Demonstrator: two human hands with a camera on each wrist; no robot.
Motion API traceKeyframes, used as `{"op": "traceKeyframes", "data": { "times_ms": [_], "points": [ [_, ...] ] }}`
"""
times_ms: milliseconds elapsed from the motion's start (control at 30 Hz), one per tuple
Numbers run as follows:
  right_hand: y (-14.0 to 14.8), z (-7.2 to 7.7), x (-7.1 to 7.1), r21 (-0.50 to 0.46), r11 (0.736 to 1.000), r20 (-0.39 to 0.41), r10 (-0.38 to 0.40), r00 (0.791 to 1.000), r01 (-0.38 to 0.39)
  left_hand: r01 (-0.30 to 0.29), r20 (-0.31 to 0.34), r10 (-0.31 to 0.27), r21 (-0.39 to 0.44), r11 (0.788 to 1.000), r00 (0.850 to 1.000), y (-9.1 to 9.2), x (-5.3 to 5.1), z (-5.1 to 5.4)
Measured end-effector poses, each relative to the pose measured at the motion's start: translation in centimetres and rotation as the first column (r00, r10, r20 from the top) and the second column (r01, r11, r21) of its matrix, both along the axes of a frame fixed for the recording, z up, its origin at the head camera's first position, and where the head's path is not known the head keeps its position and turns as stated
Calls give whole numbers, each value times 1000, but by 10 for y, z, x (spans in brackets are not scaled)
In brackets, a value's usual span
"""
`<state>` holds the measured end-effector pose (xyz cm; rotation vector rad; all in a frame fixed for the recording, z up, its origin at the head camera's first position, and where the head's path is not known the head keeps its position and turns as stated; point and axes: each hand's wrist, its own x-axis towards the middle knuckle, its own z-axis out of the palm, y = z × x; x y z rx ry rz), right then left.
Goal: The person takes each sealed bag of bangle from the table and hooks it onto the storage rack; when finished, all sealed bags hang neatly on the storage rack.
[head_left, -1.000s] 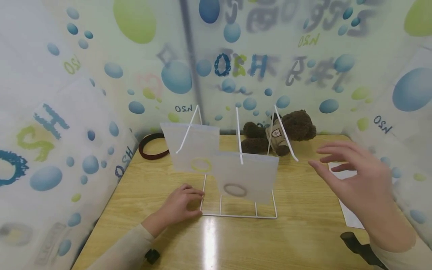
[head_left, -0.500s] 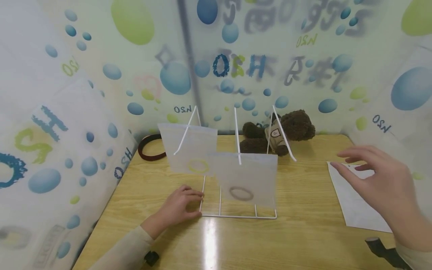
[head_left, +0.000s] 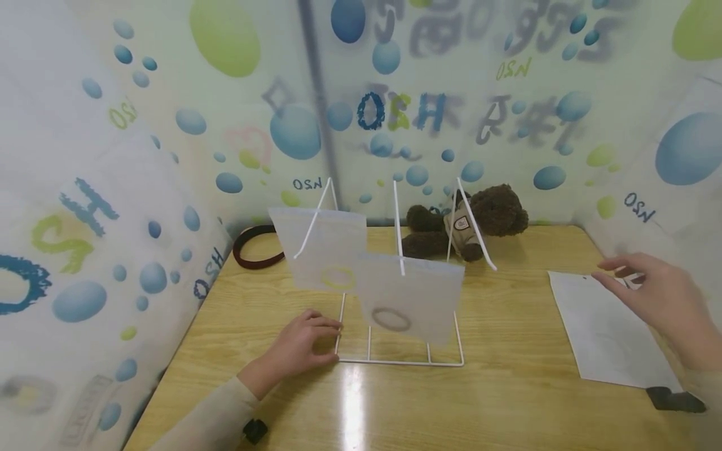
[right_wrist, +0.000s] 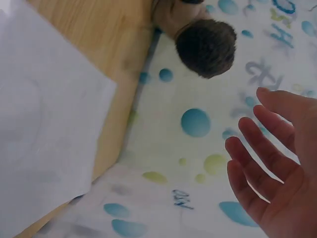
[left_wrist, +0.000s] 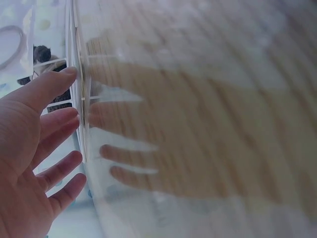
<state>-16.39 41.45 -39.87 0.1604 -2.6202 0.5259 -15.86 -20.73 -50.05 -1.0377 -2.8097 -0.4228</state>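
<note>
A white wire rack stands mid-table with upright prongs. A translucent pouch with a yellow ring hangs at its left prong, and a second pouch with a grey ring hangs at the middle prong. My left hand touches the left side of the rack's base; in the left wrist view its thumb and fingers lie along the wires. Loosely bent and holding nothing, my right hand is over the far right of the table, above a flat white pouch or sheet.
Behind the rack, a brown teddy bear lies on its side. A dark brown hoop rests at the back left. A small black object is near the left sleeve. Patterned curtains enclose the wooden table.
My right hand has moved away from the rack to the right, over the white sheet, uncovering more of it. The left hand has stayed at the base. The front pouch sways slightly.
</note>
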Motion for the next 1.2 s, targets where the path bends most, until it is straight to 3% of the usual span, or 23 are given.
{"op": "traceKeyframes", "data": {
  "times_ms": [167, 333, 667, 933, 1200],
  "points": [
    [24, -17, -13, 36, 999, 161, -21, 987, 16, -2, -2, 2, -10, 1000, 1000, 0, -1, -1],
    [39, -34, -23, 28, 1000, 254, -8, 967, 1, -1, -1, 1, -12, 1000, 1000, 0, 0, -1],
    [65, -60, -45, 40, 999, 357, -3, 934, -12, -2, 4, 2, -20, 1000, 1000, 1, -1, 0],
    [79, -66, -57, 45, 999, 482, -1, 876, -24, 1, -6, -1, -7, 1000, 1000, 0, 0, -1],
    [93, -74, -61, 77, 997, 495, -30, 869, -10, 2, -14, -2, -2, 1000, 1000, 1, -1, 0]
  ]
}}
